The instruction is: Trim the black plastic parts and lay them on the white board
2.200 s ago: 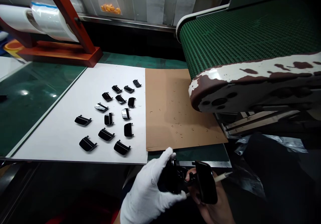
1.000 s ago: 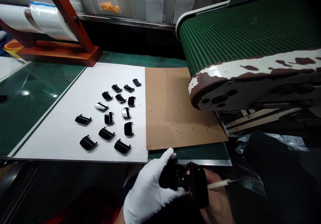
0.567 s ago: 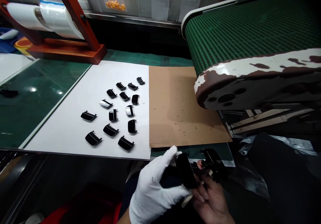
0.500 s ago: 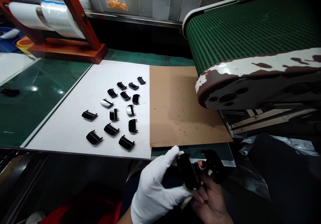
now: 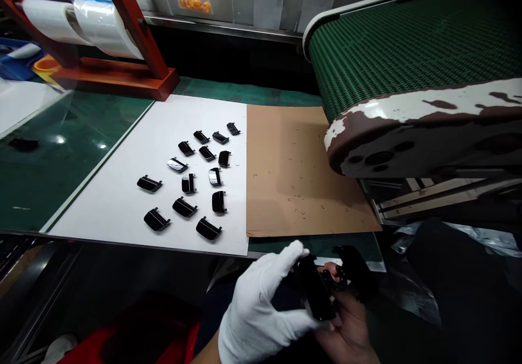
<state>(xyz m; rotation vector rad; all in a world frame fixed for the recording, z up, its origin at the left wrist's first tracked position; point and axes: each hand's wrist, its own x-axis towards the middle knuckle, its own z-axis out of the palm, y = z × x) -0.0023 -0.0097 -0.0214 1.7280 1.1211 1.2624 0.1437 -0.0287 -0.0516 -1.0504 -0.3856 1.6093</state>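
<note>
My left hand (image 5: 265,304), in a white glove, pinches a glossy black plastic cover (image 5: 314,288) upright between thumb and fingers, just beyond the table's front edge. My bare right hand (image 5: 346,320) is closed close beside it, its fingers partly behind that cover. Another black plastic part (image 5: 355,271), with small dark rounded bits at its inner side, rests at the right fingers and seems held by them. Dark surfaces hide where the two parts meet, if they touch. Several similar black covers (image 5: 184,207) with small tabs lie spread over a white sheet (image 5: 110,201) to the left.
A brown cardboard sheet (image 5: 281,152) with small dark curled scraps lies in front of my hands. A green conveyor belt (image 5: 408,54) overhangs it on the right. At the back left stands a red-brown rack (image 5: 122,78) with plastic film rolls (image 5: 101,24). Clear plastic bags (image 5: 416,293) lie right.
My hands and the two black parts have shifted slightly right in view. The left cover has turned so its face looks darker. The whole scene has also shifted slightly right.
</note>
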